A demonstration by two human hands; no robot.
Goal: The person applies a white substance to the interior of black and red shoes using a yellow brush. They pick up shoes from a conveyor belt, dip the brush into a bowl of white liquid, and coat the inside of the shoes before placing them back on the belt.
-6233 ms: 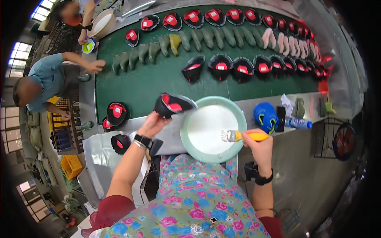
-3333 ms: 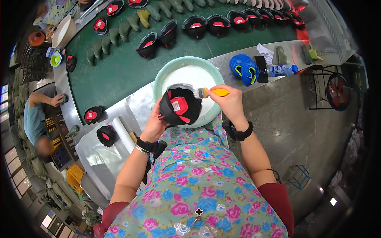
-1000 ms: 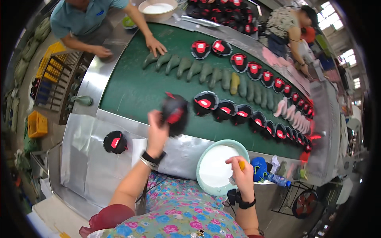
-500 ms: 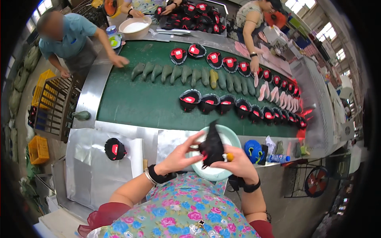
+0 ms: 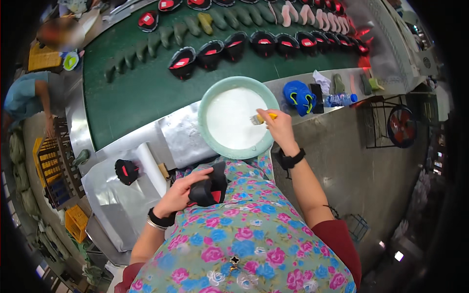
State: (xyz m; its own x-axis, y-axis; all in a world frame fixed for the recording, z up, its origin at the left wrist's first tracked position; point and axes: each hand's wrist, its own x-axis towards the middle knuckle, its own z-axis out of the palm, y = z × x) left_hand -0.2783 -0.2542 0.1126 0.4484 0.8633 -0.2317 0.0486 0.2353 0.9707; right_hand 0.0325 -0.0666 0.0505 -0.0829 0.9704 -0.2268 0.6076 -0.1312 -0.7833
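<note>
My left hand (image 5: 181,191) is curled tight around a black shoe upper with a red lining (image 5: 209,187), pressing it against my flowered apron at about seven o'clock from the round pale-green basin of white glue (image 5: 238,117). My right hand (image 5: 280,128) pinches a small yellow-handled brush (image 5: 263,118), bristles dipped over the glue at the basin's three o'clock edge. At nine o'clock from my left hand, another black upper (image 5: 127,171) lies on the silver foil sheet (image 5: 110,195) beside a white paper roll (image 5: 150,169). Up at twelve o'clock, the green conveyor belt (image 5: 141,93) carries a row of black-and-red uppers (image 5: 181,62). A blue shoe (image 5: 299,97) sits at the basin's two o'clock.
</note>
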